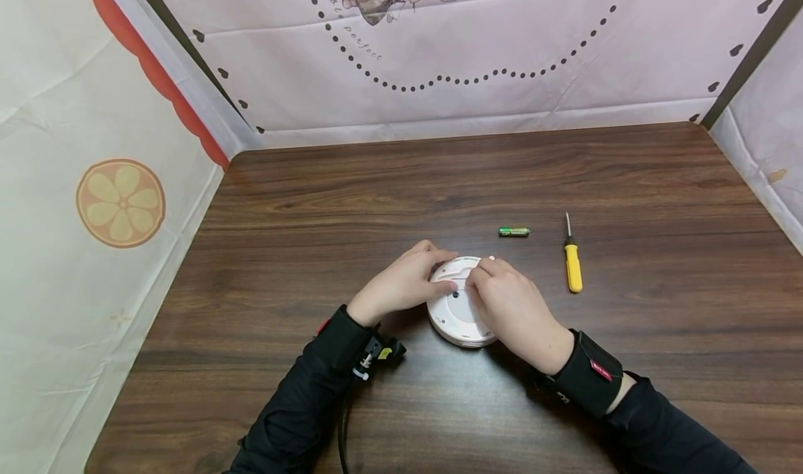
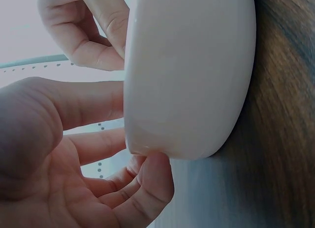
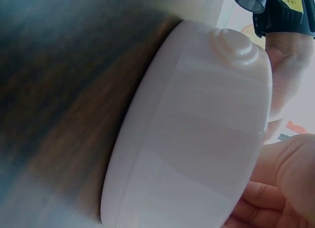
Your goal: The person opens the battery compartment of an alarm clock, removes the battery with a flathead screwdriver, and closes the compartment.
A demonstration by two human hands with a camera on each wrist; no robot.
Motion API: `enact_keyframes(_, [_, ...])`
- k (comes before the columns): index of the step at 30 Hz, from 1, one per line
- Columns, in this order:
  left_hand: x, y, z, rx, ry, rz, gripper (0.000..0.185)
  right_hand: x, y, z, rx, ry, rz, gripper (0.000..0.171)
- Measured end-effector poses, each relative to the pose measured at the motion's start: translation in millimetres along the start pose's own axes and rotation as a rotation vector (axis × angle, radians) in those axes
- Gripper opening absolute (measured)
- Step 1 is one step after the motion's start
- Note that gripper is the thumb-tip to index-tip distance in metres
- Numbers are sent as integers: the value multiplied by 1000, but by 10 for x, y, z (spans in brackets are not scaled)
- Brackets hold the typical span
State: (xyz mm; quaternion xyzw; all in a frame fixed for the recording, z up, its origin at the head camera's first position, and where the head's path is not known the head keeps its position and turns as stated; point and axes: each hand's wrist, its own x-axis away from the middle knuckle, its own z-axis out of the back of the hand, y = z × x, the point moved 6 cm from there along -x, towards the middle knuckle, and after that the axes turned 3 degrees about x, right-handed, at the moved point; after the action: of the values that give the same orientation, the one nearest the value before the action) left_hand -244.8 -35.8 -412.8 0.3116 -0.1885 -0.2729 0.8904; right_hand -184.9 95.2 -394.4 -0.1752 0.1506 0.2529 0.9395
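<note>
A white round device lies on the wooden table, near the front middle. My left hand grips its left rim, fingers curled over the top edge. My right hand holds it from the right, its fingers bent over the upper face. In the left wrist view the device's smooth side wall stands against the table, with my left fingers beside it. The right wrist view has the device filling the frame, with a small raised knob on it. What lies under the fingers is hidden.
A green battery lies just beyond the device. A yellow-handled screwdriver lies to its right, tip pointing away. Fabric walls enclose the table at the left, back and right.
</note>
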Motion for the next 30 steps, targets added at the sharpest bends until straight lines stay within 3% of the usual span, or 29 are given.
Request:
enact_keyframes(11, [-7, -9, -5, 6, -5, -16, 54, 14, -6, -3, 18, 42, 14, 6])
enact_keyframes(30, [-13, -6, -22, 7, -3, -8, 52, -3, 38, -21, -38, 8, -27, 5])
